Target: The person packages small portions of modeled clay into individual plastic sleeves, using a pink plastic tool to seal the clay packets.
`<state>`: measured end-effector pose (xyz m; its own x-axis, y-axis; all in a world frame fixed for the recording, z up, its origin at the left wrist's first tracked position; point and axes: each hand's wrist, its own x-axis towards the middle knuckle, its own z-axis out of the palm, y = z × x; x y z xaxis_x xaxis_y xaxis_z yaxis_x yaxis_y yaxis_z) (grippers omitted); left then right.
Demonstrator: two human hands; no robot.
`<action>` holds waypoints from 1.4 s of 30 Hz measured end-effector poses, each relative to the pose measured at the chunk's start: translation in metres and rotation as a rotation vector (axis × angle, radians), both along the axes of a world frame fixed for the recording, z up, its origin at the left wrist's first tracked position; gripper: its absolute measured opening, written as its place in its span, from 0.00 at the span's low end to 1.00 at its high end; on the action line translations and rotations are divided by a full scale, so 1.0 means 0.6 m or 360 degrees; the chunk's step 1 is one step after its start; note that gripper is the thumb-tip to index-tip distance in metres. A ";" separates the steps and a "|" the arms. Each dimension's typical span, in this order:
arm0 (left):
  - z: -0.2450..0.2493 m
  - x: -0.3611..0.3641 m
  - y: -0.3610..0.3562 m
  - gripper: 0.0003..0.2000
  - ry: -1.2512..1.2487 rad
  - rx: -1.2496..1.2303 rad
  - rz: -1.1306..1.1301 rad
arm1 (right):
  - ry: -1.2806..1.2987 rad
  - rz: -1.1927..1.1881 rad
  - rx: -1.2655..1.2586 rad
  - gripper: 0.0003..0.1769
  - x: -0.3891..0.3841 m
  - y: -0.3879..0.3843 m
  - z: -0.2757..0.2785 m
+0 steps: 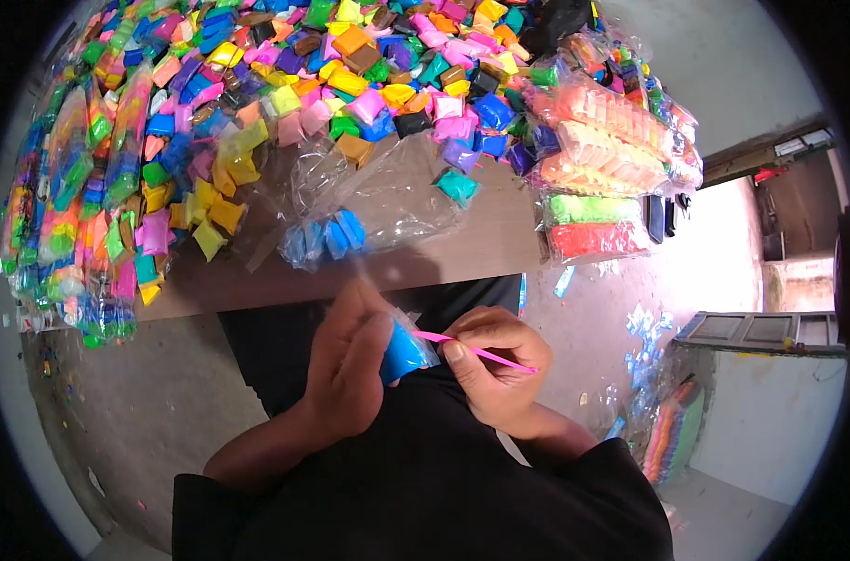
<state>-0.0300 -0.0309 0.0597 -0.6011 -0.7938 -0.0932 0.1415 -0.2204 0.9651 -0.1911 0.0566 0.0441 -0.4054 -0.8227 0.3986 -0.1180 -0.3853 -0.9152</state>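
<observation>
My left hand grips a small blue packet in clear plastic, held over my lap. My right hand pinches a thin pink stick whose tip touches the packet's open top. Both hands meet just below the table's front edge. On the table in front of them lies a clear plastic bag with several blue packets inside its near end.
A wooden table carries a big heap of small coloured packets. Filled bags of packets line its left side and stacked packs stand at its right. More bags lie on the floor at right.
</observation>
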 end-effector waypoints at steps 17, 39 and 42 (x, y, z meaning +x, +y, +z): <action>-0.002 0.000 0.018 0.08 0.0008 -0.0146 -0.0040 | -0.0155 -0.0099 0.0080 0.07 0.019 -0.003 -0.003; -0.008 -0.001 0.019 0.08 -0.0081 -0.0238 0.0045 | 0.0617 -0.0109 -0.0254 0.10 -0.001 -0.009 0.018; -0.004 0.000 0.020 0.08 -0.0068 -0.0277 0.0052 | 0.0576 -0.0090 -0.0262 0.10 -0.003 -0.010 0.019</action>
